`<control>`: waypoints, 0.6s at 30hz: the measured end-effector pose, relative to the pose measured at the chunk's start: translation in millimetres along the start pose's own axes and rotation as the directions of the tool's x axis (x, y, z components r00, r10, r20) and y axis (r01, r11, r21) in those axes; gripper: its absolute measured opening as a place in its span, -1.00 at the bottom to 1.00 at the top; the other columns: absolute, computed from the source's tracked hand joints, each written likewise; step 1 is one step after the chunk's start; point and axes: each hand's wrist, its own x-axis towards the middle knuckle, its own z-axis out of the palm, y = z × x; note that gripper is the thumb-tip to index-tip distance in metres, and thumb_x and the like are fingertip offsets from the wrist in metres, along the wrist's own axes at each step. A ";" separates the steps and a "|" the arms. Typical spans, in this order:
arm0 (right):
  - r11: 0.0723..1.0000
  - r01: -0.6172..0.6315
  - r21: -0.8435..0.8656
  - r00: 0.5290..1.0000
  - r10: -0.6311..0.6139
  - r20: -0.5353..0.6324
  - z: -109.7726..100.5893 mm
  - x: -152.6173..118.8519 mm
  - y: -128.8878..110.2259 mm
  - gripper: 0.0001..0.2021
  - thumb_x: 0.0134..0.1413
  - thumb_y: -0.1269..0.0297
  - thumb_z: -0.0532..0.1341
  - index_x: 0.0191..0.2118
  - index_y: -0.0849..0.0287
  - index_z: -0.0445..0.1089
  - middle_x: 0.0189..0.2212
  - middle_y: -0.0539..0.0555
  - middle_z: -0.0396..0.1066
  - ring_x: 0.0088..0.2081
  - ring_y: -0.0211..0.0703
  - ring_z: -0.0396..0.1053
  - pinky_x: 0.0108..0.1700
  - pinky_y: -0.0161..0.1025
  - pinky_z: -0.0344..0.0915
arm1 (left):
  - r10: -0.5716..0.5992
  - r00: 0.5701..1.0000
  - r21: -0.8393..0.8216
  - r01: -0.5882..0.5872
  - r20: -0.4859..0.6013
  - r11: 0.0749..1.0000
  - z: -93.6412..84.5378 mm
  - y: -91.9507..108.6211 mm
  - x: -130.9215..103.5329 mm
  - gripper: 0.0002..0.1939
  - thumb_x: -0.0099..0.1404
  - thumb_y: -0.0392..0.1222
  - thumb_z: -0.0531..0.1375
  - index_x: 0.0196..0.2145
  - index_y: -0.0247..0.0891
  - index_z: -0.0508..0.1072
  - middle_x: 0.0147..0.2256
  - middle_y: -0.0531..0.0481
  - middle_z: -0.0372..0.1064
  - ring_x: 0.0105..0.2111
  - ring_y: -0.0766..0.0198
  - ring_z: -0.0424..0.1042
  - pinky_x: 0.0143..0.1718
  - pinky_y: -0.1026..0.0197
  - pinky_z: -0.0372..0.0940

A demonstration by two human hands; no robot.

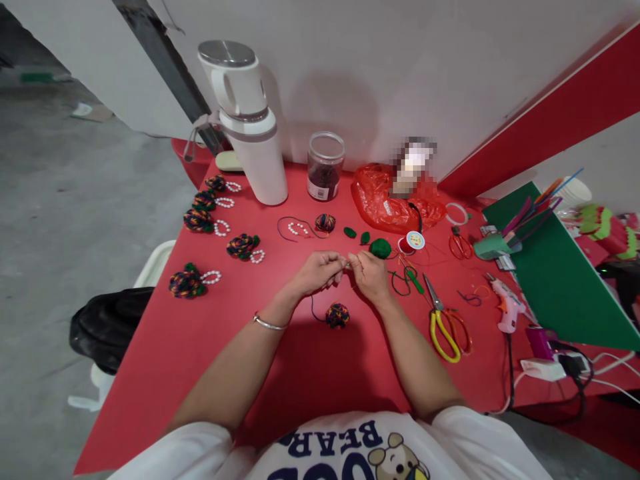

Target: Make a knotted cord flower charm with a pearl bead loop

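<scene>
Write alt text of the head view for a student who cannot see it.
A left hand and right hand pinch something tiny over a red table. To their left lie multicoloured yarn bundles with white bead loops; to their right, yellow-handled scissors and a pink glue gun.

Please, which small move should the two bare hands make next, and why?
Probably a slow, slight pull of the right hand away from the left hand. Their fingertips meet, seemingly pinching something too small to identify, and a thin dark thread runs from the round multicoloured yarn ball up towards the left hand, so a harder pull might drag the ball.
</scene>
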 end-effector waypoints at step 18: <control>0.988 -0.073 0.136 0.997 0.071 0.021 -1.1 -0.5 1.0 -0.37 0.39 -0.17 -0.08 -0.58 0.10 0.36 -0.57 0.11 0.43 -0.51 -0.17 0.32 -0.33 -0.20 0.21 | 0.064 0.997 0.020 -0.065 0.042 0.998 -4.0 -10.1 3.1 -0.65 0.33 0.08 0.18 -0.37 -0.28 0.45 -0.68 0.14 0.26 -0.74 0.47 0.09 -0.68 0.37 0.00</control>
